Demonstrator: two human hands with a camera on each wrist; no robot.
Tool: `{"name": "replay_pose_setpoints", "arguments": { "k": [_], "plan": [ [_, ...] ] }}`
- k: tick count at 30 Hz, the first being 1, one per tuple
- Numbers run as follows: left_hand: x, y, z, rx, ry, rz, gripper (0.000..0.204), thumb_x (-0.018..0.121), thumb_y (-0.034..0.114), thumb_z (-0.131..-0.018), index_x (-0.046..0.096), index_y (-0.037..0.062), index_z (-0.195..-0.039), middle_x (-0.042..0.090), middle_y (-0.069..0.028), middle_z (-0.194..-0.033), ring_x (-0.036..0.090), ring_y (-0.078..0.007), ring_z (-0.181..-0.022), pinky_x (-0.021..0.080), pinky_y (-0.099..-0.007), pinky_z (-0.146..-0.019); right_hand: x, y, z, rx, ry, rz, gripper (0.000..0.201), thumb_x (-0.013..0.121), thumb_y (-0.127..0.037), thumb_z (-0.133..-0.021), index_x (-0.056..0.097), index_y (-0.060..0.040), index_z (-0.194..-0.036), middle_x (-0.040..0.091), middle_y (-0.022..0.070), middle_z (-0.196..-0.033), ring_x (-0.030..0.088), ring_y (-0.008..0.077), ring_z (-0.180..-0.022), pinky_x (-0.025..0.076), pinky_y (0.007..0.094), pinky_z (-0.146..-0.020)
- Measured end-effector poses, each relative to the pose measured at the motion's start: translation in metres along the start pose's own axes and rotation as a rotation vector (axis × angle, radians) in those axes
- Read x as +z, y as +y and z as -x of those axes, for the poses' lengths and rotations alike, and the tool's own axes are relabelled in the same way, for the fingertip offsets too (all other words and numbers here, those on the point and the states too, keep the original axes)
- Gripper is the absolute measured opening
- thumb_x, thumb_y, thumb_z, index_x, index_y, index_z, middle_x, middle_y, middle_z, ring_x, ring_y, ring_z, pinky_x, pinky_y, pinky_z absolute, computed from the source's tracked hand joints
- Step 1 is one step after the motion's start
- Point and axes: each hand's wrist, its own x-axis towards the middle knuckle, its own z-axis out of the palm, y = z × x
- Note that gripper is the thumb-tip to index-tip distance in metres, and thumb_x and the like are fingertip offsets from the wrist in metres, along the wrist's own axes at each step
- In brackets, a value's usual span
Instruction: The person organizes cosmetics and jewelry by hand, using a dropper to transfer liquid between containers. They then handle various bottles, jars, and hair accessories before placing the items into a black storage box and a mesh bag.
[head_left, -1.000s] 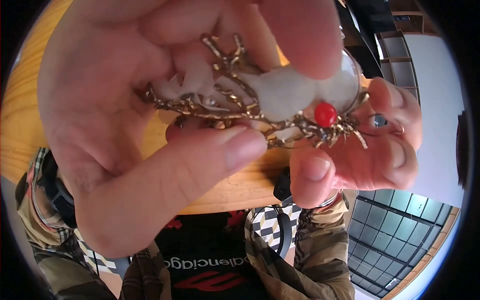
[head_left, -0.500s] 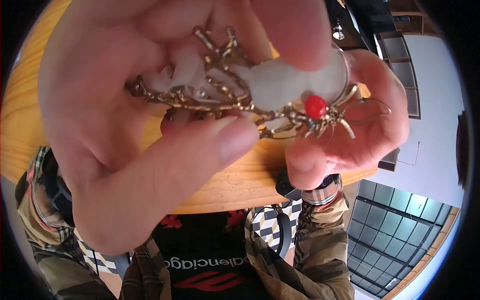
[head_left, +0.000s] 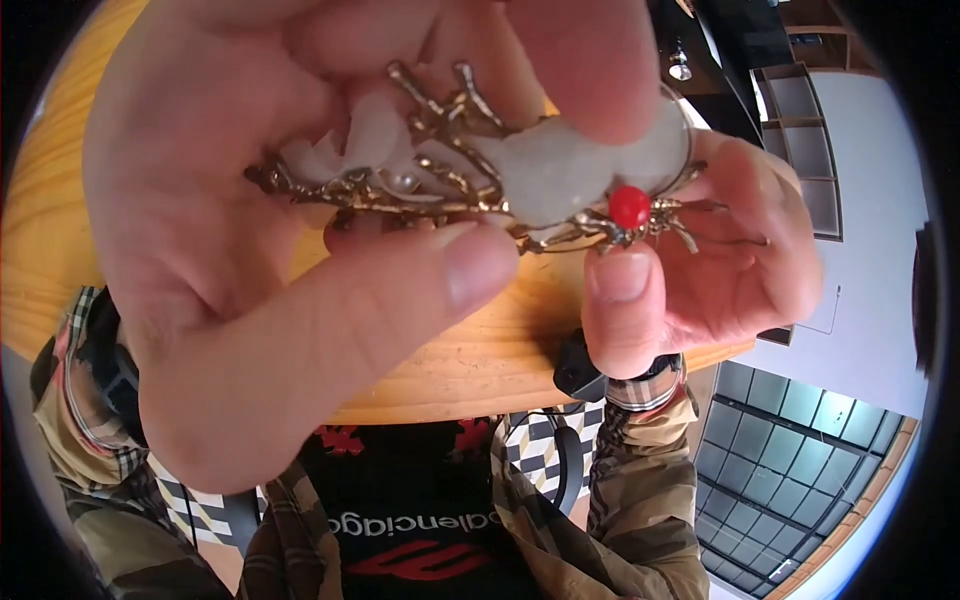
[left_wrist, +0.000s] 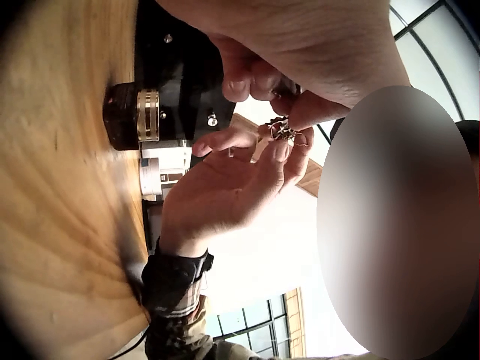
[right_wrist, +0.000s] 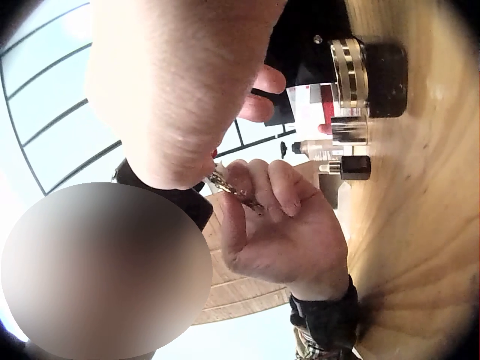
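A gold branch-shaped ornament (head_left: pixel 455 205) with whitish translucent petals, a small pearl and a red bead (head_left: pixel 629 208) is held close to the head camera. My left hand (head_left: pixel 220 230) grips its left and middle part, thumb below and fingers above. At the right end my right hand (head_left: pixel 735 250) has its thumb just under the bead, its fingers curled behind thin wires. The left wrist view shows the ornament (left_wrist: pixel 282 132) between my left hand (left_wrist: pixel 307 52) and right hand (left_wrist: pixel 225 184). In the right wrist view my right hand (right_wrist: pixel 180 90) covers part of it.
Below the hands lies a wooden table (head_left: pixel 450 380), with a black object (head_left: pixel 577 366) by its edge. A dark bottle with a gold-banded cap (right_wrist: pixel 350 73) and small bottles (right_wrist: pixel 355 166) stand on it. Shelves (head_left: pixel 800 135) and a gridded window (head_left: pixel 780 450) are at the right.
The ornament has shifted slightly left and up since the earliest frame. My right fingers have moved around its end, and the right thumb now points up beneath the bead. My left hand keeps its grip.
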Motion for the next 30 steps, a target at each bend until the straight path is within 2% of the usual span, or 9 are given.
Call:
{"name": "replay_pose_setpoints", "arguments": {
  "k": [3, 7, 14, 16, 18, 19, 23, 26, 30],
  "plan": [
    [-0.018, 0.018, 0.001, -0.021, -0.112, -0.316, 0.047, 0.070, 0.009, -0.073, 0.046, 0.0053, -0.114, 0.050, -0.0056, -0.107, 0.053, -0.0132, -0.098, 0.041, -0.0272, -0.087, 0.006, -0.001, 0.001, 0.034, 0.050, -0.066, 0.071, 0.077, -0.026, -0.087, 0.039, 0.0054, -0.138, 0.057, 0.0274, -0.124, 0.063, 0.0305, -0.110, 0.054, 0.0410, -0.095],
    [-0.020, 0.012, 0.004, 0.055, -0.117, -0.345, 0.048, 0.070, 0.009, -0.072, 0.046, 0.0058, -0.113, 0.048, -0.0042, -0.106, 0.050, -0.0121, -0.094, 0.040, -0.0261, -0.084, 0.010, -0.011, 0.005, 0.079, 0.119, -0.148, 0.068, 0.076, -0.025, -0.088, 0.039, 0.0042, -0.137, 0.058, 0.0264, -0.125, 0.063, 0.0310, -0.112, 0.053, 0.0413, -0.098],
    [-0.014, 0.017, 0.006, -0.045, -0.026, -0.259, 0.049, 0.074, 0.012, -0.072, 0.047, 0.0060, -0.112, 0.049, -0.0043, -0.107, 0.051, -0.0120, -0.098, 0.041, -0.0258, -0.088, 0.022, -0.007, 0.008, 0.160, 0.241, -0.297, 0.063, 0.075, -0.023, -0.089, 0.040, 0.0022, -0.135, 0.060, 0.0245, -0.125, 0.063, 0.0319, -0.116, 0.051, 0.0419, -0.103],
    [-0.007, 0.016, 0.004, -0.064, -0.009, -0.260, 0.049, 0.075, 0.012, -0.073, 0.046, 0.0061, -0.112, 0.051, -0.0048, -0.107, 0.052, -0.0122, -0.099, 0.042, -0.0263, -0.089, 0.013, -0.003, 0.010, 0.241, 0.164, -0.121, 0.068, 0.075, -0.023, -0.088, 0.038, 0.0035, -0.138, 0.053, 0.0318, -0.133, 0.064, 0.0347, -0.118, 0.052, 0.0415, -0.103],
    [0.002, 0.012, 0.004, -0.084, 0.077, -0.051, 0.048, 0.075, 0.012, -0.075, 0.045, 0.0054, -0.113, 0.058, -0.0081, -0.108, 0.056, -0.0135, -0.099, 0.044, -0.0278, -0.087, 0.025, 0.009, -0.004, -0.117, 0.122, -0.220, 0.071, 0.074, -0.020, -0.087, 0.034, 0.0058, -0.140, 0.042, 0.0407, -0.141, 0.066, 0.0381, -0.114, 0.056, 0.0402, -0.098],
    [0.001, 0.011, 0.005, -0.084, 0.076, -0.050, 0.048, 0.075, 0.012, -0.075, 0.045, 0.0054, -0.113, 0.058, -0.0081, -0.108, 0.056, -0.0135, -0.099, 0.044, -0.0278, -0.087, 0.010, -0.007, -0.002, -0.005, 0.023, -0.003, 0.065, 0.074, -0.016, -0.087, 0.040, 0.0078, -0.137, 0.032, 0.0466, -0.144, 0.068, 0.0402, -0.110, 0.059, 0.0392, -0.094],
    [0.007, 0.009, 0.001, -0.056, 0.061, -0.038, 0.049, 0.075, 0.012, -0.076, 0.045, 0.0053, -0.113, 0.058, -0.0085, -0.107, 0.057, -0.0137, -0.098, 0.045, -0.0278, -0.086, -0.007, -0.004, -0.008, -0.048, -0.139, 0.216, 0.046, 0.073, -0.011, -0.087, 0.052, 0.0069, -0.123, 0.033, 0.0451, -0.145, 0.069, 0.0395, -0.109, 0.060, 0.0397, -0.093],
    [-0.006, 0.006, 0.003, -0.036, 0.045, -0.020, 0.049, 0.075, 0.012, -0.076, 0.045, 0.0052, -0.114, 0.059, -0.0087, -0.107, 0.057, -0.0138, -0.098, 0.045, -0.0278, -0.086, 0.004, -0.005, -0.002, -0.061, -0.001, 0.141, 0.029, 0.073, -0.007, -0.087, 0.057, 0.0039, -0.109, 0.035, 0.0419, -0.146, 0.070, 0.0370, -0.109, 0.060, 0.0374, -0.091],
    [-0.007, 0.007, 0.009, -0.004, 0.027, -0.009, 0.049, 0.075, 0.012, -0.076, 0.045, 0.0051, -0.114, 0.059, -0.0091, -0.107, 0.058, -0.0140, -0.098, 0.045, -0.0278, -0.086, -0.003, -0.007, 0.002, -0.019, -0.015, 0.159, 0.026, 0.072, -0.009, -0.090, 0.055, -0.0001, -0.108, 0.046, 0.0349, -0.140, 0.069, 0.0290, -0.103, 0.060, 0.0375, -0.089]
  ]
}}
